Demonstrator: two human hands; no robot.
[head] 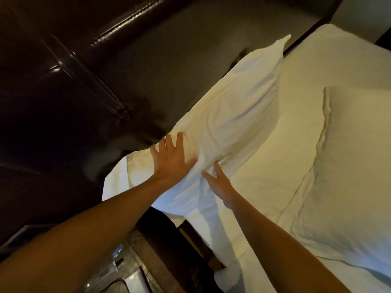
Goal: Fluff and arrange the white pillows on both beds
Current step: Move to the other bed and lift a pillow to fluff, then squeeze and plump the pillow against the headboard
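A white pillow [237,106] leans upright against the dark padded headboard [105,60] at the head of the bed [313,60]. My left hand [171,159] lies flat on the pillow's near end with its fingers spread. My right hand [220,185] touches the pillow's lower edge just to the right, fingers apart, gripping nothing. A second white pillow [349,166] lies flat on the bed to the right, apart from both hands.
A dark bedside unit with a glossy top [127,269] stands below my left arm, beside the bed's edge. A folded white sheet edge [224,240] hangs down the side of the mattress.
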